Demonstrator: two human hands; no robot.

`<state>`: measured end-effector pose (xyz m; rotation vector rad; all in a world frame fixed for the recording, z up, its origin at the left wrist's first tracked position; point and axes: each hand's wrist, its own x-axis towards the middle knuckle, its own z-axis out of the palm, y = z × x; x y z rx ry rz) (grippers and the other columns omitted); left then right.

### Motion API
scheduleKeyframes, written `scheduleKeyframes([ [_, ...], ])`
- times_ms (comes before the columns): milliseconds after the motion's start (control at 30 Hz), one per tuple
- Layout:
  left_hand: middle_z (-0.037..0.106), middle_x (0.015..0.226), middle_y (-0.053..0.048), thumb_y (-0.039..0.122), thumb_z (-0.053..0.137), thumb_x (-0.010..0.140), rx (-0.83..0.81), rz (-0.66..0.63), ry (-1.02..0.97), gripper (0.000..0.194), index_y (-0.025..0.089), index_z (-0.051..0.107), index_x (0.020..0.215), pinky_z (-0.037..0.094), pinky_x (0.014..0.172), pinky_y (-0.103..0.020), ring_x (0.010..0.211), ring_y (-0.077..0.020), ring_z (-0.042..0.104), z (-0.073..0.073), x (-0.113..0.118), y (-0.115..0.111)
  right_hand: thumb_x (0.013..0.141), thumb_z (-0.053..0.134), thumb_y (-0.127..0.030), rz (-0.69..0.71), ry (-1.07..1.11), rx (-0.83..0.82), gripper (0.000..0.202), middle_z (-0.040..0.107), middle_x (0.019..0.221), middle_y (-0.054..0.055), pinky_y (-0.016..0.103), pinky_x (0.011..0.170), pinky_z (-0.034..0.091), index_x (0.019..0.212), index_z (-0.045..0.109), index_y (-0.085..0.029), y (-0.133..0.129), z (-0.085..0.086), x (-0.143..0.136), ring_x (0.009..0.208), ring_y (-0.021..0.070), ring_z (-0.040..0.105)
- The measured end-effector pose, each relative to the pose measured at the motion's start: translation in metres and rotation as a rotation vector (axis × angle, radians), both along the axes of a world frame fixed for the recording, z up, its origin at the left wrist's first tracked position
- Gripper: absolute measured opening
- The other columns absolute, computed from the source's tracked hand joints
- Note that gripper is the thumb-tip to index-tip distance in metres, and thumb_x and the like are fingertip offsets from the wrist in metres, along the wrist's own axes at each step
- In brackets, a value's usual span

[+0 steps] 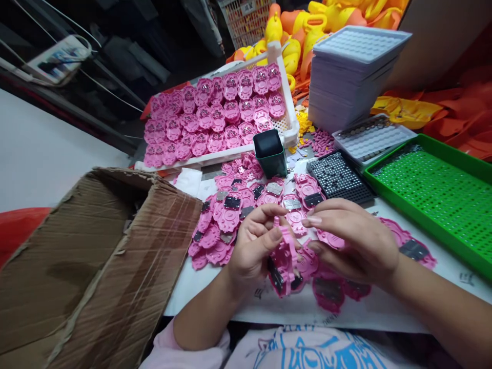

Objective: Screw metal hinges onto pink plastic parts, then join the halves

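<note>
Currently left hand [251, 246] pinching pink plastic piece [284, 251] between thumb and fingers, above desk [392, 307]; right hand [349, 238] hovering just beside it, fingers half-curled, thumb apart from fingertips; pink parts with dark and silver plates [230, 205] lying piled beyond hands; green tray [442, 189] sitting on right; cardboard box [154, 241] standing at left; dark square container [270, 154] standing beyond pile

The left hand [249, 248] partly hides its pink piece [285, 251].

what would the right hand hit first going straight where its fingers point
The right hand would likely meet the pink piece in the left hand, or that hand's fingertips; depth is unclear.
</note>
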<state>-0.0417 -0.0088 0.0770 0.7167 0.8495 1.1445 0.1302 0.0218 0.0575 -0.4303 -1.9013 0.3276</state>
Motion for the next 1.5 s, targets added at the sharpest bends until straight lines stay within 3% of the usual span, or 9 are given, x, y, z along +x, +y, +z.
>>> scheduleKeyframes([
  [200, 0.065, 0.072, 0.000, 0.032, 0.075, 0.068, 0.113, 0.219, 0.112, 0.025, 0.021, 0.064, 0.088, 0.050, 0.057, -0.022, 0.057, -0.0109, 0.062, -0.003, -0.001, 0.005, 0.080, 0.063, -0.017, 0.025, -0.053, 0.015, 0.024, 0.065, 0.077, 0.010, 0.035, 0.067, 0.054, 0.103, 0.057, -0.011, -0.003, -0.001, -0.003, 0.073, 0.0186, 0.061],
  [433, 0.072, 0.081, -0.003, 0.026, 0.068, 0.076, 0.178, 0.331, 0.257, 0.024, 0.021, 0.065, 0.100, 0.053, 0.073, -0.028, 0.076, -0.0165, 0.068, -0.007, -0.006, 0.013, 0.082, 0.060, -0.016, -0.008, -0.264, 0.026, 0.012, 0.063, 0.073, 0.007, 0.028, 0.056, 0.045, 0.093, 0.062, -0.012, -0.006, -0.006, -0.010, 0.065, 0.0154, 0.056],
  [667, 0.071, 0.094, -0.004, 0.025, 0.070, 0.075, 0.229, 0.305, 0.353, 0.026, 0.021, 0.068, 0.101, 0.050, 0.062, -0.017, 0.069, -0.0110, 0.068, -0.012, -0.009, 0.007, 0.085, 0.058, -0.018, -0.016, -0.326, 0.066, 0.015, 0.063, 0.071, 0.006, 0.028, 0.056, 0.041, 0.098, 0.062, -0.013, -0.008, -0.007, -0.011, 0.063, 0.0153, 0.055],
  [833, 0.072, 0.081, -0.002, 0.023, 0.069, 0.076, 0.231, 0.396, 0.339, 0.022, 0.021, 0.067, 0.097, 0.051, 0.066, -0.020, 0.073, -0.0130, 0.068, -0.009, -0.006, 0.011, 0.086, 0.057, -0.035, -0.022, -0.403, 0.000, 0.028, 0.064, 0.085, 0.010, 0.029, 0.058, 0.043, 0.106, 0.061, -0.015, -0.012, -0.015, -0.015, 0.071, 0.0177, 0.056],
  [900, 0.073, 0.082, -0.003, 0.025, 0.069, 0.075, 0.212, 0.434, 0.326, 0.022, 0.020, 0.067, 0.097, 0.052, 0.069, -0.023, 0.076, -0.0150, 0.069, -0.008, -0.004, 0.014, 0.086, 0.057, -0.034, -0.061, -0.454, -0.026, 0.032, 0.063, 0.092, 0.013, 0.031, 0.061, 0.046, 0.111, 0.059, -0.014, -0.012, -0.017, -0.016, 0.077, 0.0203, 0.057],
  [1067, 0.073, 0.085, -0.007, 0.032, 0.065, 0.078, 0.112, 0.381, 0.257, 0.028, 0.017, 0.067, 0.101, 0.053, 0.068, -0.026, 0.078, -0.0176, 0.068, -0.007, -0.005, 0.018, 0.089, 0.052, -0.024, -0.180, -0.475, -0.053, 0.024, 0.062, 0.099, 0.015, 0.033, 0.065, 0.049, 0.110, 0.060, -0.015, -0.009, -0.019, -0.014, 0.082, 0.0218, 0.057],
  [1233, 0.072, 0.085, -0.004, 0.029, 0.065, 0.081, 0.240, 0.420, 0.343, 0.033, 0.022, 0.060, 0.113, 0.052, 0.067, -0.023, 0.078, -0.0153, 0.068, -0.013, -0.007, 0.015, 0.083, 0.059, -0.023, -0.182, -0.438, -0.067, 0.020, 0.056, 0.107, 0.017, 0.039, 0.071, 0.052, 0.101, 0.063, -0.016, -0.011, -0.017, -0.014, 0.092, 0.0262, 0.055],
  [1367, 0.071, 0.092, -0.007, 0.031, 0.061, 0.085, 0.270, 0.333, 0.380, 0.038, 0.024, 0.052, 0.121, 0.052, 0.080, -0.030, 0.098, -0.0214, 0.066, -0.015, -0.010, 0.017, 0.080, 0.064, -0.025, -0.113, -0.440, -0.133, 0.026, 0.054, 0.110, 0.016, 0.040, 0.074, 0.054, 0.104, 0.062, -0.017, -0.004, -0.014, -0.008, 0.098, 0.0266, 0.055],
  [1500, 0.058, 0.123, -0.011, 0.030, 0.051, 0.090, 0.429, 0.247, 0.592, 0.039, 0.025, 0.043, 0.128, 0.042, 0.099, -0.036, 0.121, -0.0221, 0.051, -0.019, -0.013, 0.020, 0.079, 0.066, -0.028, -0.114, -0.396, -0.251, 0.031, 0.054, 0.107, 0.014, 0.040, 0.079, 0.053, 0.108, 0.062, -0.016, 0.019, -0.012, 0.009, 0.095, 0.0236, 0.056],
])
